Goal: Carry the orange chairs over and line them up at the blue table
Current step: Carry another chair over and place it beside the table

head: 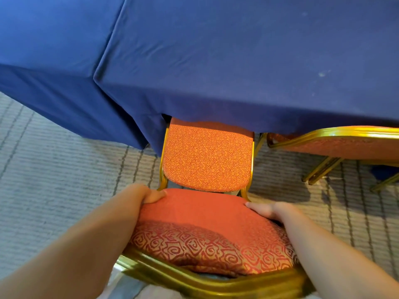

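Note:
An orange patterned chair with a gold frame stands right below me; its seat (207, 156) points at the blue table (237, 61) and its front slips under the hanging cloth. The padded backrest (200, 229) is nearest to me. My left hand (142, 197) grips the backrest's left edge, fingers curled over the padding. My right hand (269, 210) grips its right edge, thumb on the cushion. A second orange chair (345, 145) stands to the right, also facing the table.
Another blue-draped table (43, 39) adjoins the first on the left, its cloth reaching the floor. Grey striped carpet (54, 169) covers the floor. The second chair's gold legs (319, 169) stick out at the right.

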The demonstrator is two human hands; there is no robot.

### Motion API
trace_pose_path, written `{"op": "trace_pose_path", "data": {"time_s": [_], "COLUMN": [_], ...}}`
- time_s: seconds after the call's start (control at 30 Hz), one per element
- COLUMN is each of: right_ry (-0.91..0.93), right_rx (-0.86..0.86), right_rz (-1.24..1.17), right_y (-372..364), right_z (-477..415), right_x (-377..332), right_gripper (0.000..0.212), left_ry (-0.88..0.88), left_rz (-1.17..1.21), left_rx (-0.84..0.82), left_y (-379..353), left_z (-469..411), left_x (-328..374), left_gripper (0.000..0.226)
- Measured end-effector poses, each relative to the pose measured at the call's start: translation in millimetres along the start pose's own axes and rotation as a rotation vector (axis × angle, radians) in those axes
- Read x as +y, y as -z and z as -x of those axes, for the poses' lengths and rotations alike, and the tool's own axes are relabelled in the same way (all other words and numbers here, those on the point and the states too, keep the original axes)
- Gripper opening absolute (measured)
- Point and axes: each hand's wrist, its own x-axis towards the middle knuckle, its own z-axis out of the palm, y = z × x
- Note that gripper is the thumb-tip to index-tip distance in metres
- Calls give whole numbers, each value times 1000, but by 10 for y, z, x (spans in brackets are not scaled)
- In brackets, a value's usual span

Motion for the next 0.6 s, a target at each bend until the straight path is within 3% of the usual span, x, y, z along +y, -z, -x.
{"op": "trace_pose_path", "data": {"time_s": [0.17,0.43,0.6], "right_ry": [59,60,37], "right_rx": [65,38,39], "right_rz": [-71,-99,-84], "right_y": [106,747,1406], "right_z": [77,41,-74], "right_x": [-186,-633,-950], "right_gripper": [71,68,73], "left_ry": [-29,-92,-92], "left_rz": [2,-44,-60], "left_rx": [113,118,133], "left_y": [376,1072,1585], "left_z": [3,-166,-519], "left_x": [-43,213,430], "left_gripper": [85,73,89]}}
